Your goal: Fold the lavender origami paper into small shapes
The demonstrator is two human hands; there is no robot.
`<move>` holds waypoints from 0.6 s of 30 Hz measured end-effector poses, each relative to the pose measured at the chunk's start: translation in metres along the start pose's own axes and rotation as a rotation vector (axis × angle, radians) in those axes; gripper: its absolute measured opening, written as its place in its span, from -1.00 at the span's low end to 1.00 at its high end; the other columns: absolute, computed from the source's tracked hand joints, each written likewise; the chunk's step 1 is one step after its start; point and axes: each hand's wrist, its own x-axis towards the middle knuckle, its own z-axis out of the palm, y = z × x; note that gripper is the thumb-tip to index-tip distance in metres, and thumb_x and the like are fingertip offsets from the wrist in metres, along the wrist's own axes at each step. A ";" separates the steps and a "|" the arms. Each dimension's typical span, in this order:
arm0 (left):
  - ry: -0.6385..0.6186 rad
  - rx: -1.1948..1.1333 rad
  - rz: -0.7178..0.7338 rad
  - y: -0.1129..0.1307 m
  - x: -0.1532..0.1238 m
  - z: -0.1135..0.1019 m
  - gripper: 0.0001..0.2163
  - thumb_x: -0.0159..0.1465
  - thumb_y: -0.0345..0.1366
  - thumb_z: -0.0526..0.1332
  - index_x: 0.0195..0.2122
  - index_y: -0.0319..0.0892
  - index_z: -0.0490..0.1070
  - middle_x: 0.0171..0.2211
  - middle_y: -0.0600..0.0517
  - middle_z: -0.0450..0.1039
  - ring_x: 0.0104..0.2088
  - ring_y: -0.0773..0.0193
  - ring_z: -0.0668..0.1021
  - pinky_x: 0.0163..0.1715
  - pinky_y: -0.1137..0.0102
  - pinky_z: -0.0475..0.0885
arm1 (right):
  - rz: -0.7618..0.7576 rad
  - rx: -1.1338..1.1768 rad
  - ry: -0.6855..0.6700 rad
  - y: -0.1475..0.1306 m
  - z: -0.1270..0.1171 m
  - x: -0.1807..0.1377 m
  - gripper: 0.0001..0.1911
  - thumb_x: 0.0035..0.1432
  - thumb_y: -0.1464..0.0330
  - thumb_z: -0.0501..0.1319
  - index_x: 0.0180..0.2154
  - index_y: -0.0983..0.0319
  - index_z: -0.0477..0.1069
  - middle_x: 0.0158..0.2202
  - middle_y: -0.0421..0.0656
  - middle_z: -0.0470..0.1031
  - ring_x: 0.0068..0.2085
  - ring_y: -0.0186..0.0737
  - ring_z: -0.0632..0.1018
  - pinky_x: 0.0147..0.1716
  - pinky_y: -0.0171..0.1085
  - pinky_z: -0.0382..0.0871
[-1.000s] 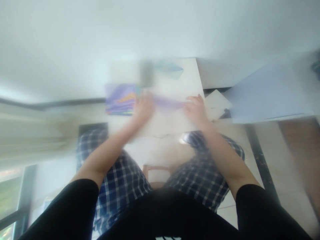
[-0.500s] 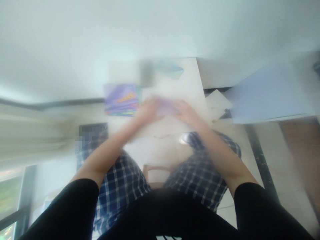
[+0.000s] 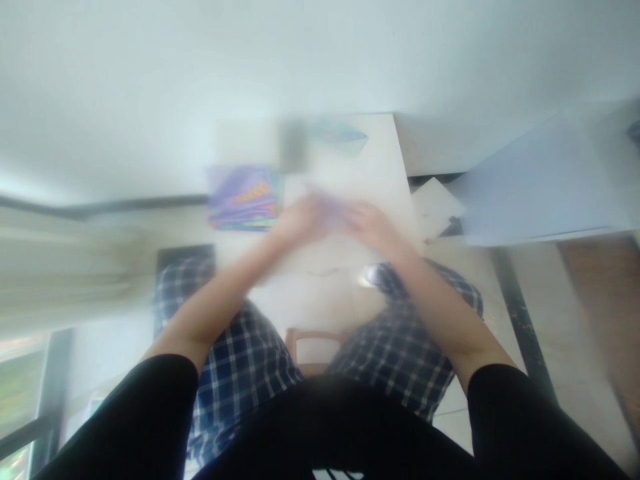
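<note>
Looking down from head height, the view takes in a seated person's lap and a small white counter (image 3: 380, 173) just beyond the knees. Both bare forearms reach forward and meet over the middle of the counter. The left hand (image 3: 299, 219) and the right hand (image 3: 371, 225) sit close together, each touching a pale purple paper (image 3: 331, 208) that lies between them on the counter top. Everything there is blurred, so I cannot tell whether the fingers are apart, together or pinched on the paper.

Just left of the left hand lies a stack of coloured sheets (image 3: 244, 199), mostly purple with orange and green edges showing. At the far edge of the counter rests a teal folded piece (image 3: 345, 136), with a grey smudged shape (image 3: 293, 143) beside it that is too blurred to identify. To the right, off the counter, are a white sheet (image 3: 436, 205) and a large pale blue board (image 3: 540, 187). Blue checked trousers (image 3: 240, 360) and black sleeves (image 3: 145, 420) fill the foreground.
</note>
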 end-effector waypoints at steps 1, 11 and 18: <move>-0.006 -0.021 0.003 -0.002 -0.001 0.000 -0.46 0.33 -0.14 0.13 0.31 -0.22 0.26 0.35 -0.21 0.24 0.41 -0.07 0.20 0.40 -0.02 0.11 | -0.013 -0.009 0.007 0.001 0.000 0.000 -0.60 0.32 0.21 0.18 0.08 0.24 0.52 0.06 0.03 0.57 0.09 0.06 0.54 0.17 0.11 0.41; -0.038 -0.162 -0.220 0.005 -0.007 -0.013 -0.55 0.47 -0.11 -0.11 0.23 -0.07 0.40 0.31 0.02 0.34 0.33 0.16 0.36 0.40 0.21 0.18 | 0.002 -0.067 0.035 -0.001 0.003 -0.003 -0.64 0.32 0.21 0.16 0.03 0.21 0.55 0.02 0.00 0.58 0.00 0.04 0.50 0.09 0.06 0.44; -0.042 -0.050 -0.236 0.014 -0.007 -0.018 -0.54 0.47 -0.19 -0.11 0.31 -0.11 0.29 0.30 -0.04 0.36 0.29 0.18 0.41 0.34 0.29 0.24 | 0.149 -0.058 0.021 -0.013 0.003 0.000 -0.61 0.35 0.36 0.01 0.01 0.23 0.57 -0.08 0.04 0.62 -0.02 0.05 0.52 0.06 0.03 0.46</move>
